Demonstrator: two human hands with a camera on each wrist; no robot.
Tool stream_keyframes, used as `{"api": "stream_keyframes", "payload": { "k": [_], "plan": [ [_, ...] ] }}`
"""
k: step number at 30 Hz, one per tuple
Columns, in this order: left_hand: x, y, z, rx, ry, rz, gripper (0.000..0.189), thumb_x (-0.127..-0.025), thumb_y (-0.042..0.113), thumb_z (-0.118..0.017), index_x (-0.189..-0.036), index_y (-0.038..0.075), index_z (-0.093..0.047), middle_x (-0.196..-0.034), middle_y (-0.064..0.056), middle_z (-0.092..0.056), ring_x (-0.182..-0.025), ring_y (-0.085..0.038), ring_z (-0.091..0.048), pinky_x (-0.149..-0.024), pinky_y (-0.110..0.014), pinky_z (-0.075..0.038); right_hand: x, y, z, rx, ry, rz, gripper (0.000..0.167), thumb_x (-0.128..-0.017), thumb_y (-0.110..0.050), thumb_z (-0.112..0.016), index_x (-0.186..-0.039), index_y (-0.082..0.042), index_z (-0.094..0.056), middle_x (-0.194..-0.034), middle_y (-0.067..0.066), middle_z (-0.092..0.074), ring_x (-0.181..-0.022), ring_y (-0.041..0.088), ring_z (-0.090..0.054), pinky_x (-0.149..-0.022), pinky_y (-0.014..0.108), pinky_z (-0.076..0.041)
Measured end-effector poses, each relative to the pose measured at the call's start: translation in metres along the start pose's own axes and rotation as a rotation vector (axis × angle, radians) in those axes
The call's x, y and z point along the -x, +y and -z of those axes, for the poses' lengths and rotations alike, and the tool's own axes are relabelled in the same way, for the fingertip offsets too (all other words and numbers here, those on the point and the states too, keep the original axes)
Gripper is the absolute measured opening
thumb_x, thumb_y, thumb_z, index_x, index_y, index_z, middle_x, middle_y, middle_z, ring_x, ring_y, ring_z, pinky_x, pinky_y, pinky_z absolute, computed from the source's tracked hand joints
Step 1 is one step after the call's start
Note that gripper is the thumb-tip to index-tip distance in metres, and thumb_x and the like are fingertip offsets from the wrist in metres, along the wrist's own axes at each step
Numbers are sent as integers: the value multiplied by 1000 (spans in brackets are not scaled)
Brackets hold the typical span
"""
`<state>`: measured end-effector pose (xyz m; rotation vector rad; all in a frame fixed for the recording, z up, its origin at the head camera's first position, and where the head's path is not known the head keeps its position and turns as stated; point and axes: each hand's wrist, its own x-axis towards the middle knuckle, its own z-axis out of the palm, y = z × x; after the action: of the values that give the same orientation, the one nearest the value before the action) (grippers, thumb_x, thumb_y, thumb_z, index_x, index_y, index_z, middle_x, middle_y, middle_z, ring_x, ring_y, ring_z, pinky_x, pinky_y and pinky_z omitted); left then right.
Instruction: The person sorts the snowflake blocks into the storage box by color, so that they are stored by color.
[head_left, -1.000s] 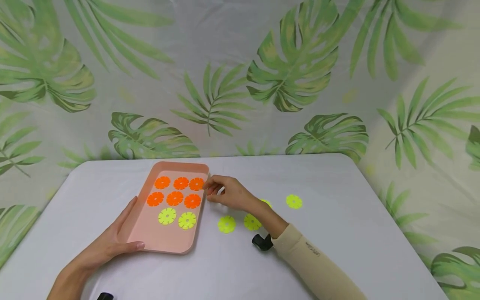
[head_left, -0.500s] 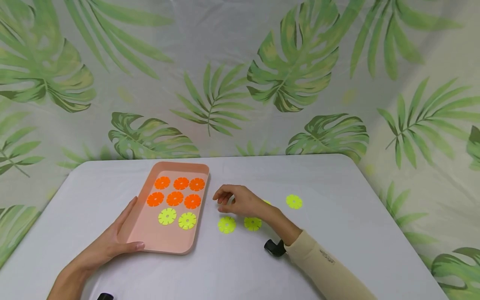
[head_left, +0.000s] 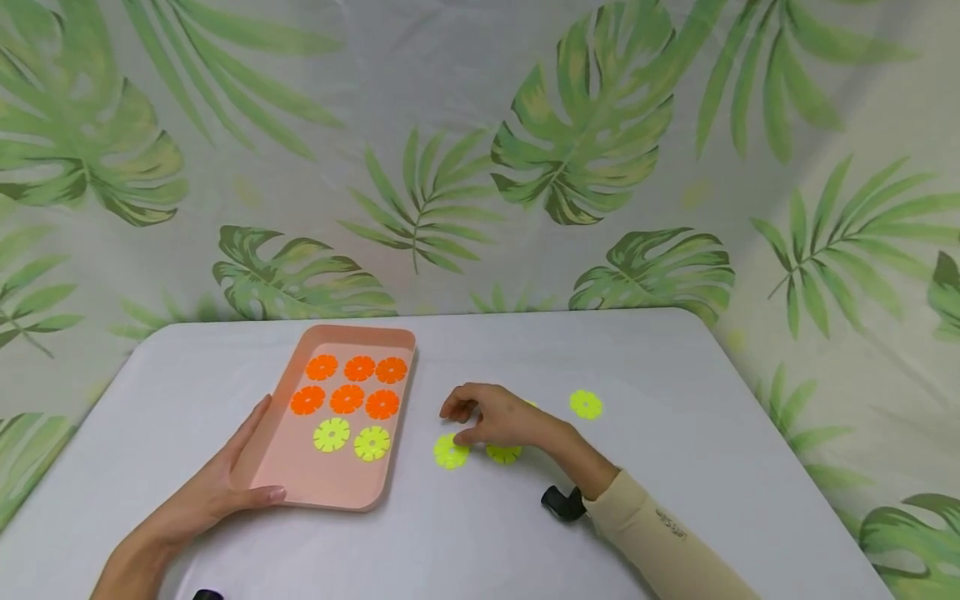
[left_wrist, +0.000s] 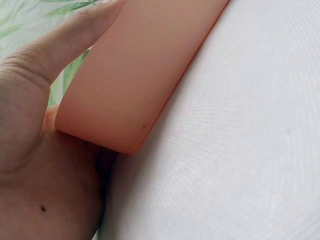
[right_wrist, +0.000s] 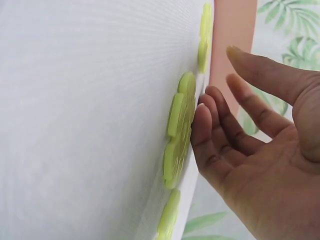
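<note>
A pink tray [head_left: 315, 482] lies on the left of the table. My left hand [head_left: 198, 500] holds its near left corner, thumb along the front edge and fingers along the left side; the left wrist view shows the tray wall [left_wrist: 125, 75] between them. Inside are several orange notched discs [head_left: 347, 399] and two yellow-green ones [head_left: 332, 435]. To the right of the tray, my right hand [head_left: 502, 417] hovers with loosely bent fingers and nothing between them. Its thumb overlaps a loose yellow-green disc [head_left: 447, 455]; whether they touch I cannot tell. Another yellow-green disc [head_left: 503, 454] lies under the wrist.
One more yellow-green disc [head_left: 585, 405] lies farther right, and the right hand mostly hides another. A white cloth covers the table [head_left: 720, 467]. Behind it hangs a leaf-patterned backdrop [head_left: 450, 275]. A black device [head_left: 562, 504] sits at the right wrist.
My right hand has left the tray's right edge and moved right and nearer, down over the loose yellow-green discs. The left hand and tray have stayed put.
</note>
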<state>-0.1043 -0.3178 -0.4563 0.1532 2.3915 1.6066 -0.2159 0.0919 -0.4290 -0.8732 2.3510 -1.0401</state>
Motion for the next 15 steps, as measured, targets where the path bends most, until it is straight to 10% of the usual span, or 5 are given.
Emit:
{"api": "stream_keyframes", "payload": {
  "k": [4, 8, 15],
  "plan": [
    [0, 1, 0, 1, 1, 11, 113, -90, 16, -78, -166, 47, 0, -178, 1, 4, -127, 23, -20, -112, -20, -16, 1, 2, 3, 38, -29, 10, 33, -87, -11, -85, -117, -9, -71, -114, 3, -70, -104, 18, -62, -87, 22, -52],
    [0, 3, 1, 13, 4, 37, 115, -88, 16, -79, -165, 49, 0, -178, -1, 6, -131, 17, -18, -116, -67, -8, 5, 0, 5, 78, -81, -3, 38, -83, -12, -88, -119, -10, -72, -116, 2, -70, -104, 17, -61, -87, 22, -52],
    [-3, 4, 2, 6, 6, 63, 117, -87, 17, -81, -164, 51, 0, -178, -2, 6, -151, -30, -6, -114, -74, -7, 12, -2, 8, 130, -141, -4, 47, -79, -10, -91, -123, -14, -73, -114, 2, -64, -106, 17, -59, -94, 26, -50]
  ]
}}
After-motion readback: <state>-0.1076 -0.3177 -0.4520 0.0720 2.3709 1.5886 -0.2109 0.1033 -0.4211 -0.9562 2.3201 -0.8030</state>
